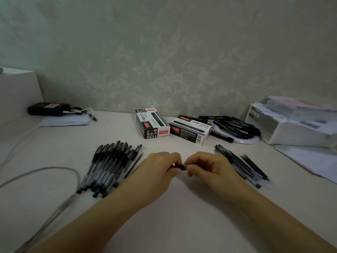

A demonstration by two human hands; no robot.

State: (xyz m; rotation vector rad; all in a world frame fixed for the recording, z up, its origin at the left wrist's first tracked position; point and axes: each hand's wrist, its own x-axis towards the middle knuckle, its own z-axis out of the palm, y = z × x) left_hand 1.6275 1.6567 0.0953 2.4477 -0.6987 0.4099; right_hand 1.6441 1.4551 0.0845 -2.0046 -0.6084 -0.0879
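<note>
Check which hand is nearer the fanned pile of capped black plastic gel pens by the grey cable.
Left. The left hand sits just right of the pen pile; the right hand is farther right, past the small black pen both hands pinch.

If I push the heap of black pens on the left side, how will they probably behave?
The heap of black pens would probably scatter rather than move as one, since the pens lie loose, stacked across each other. Their round barrels may roll on the smooth white table. Each looks slim plastic, so likely light and stiff.
</note>
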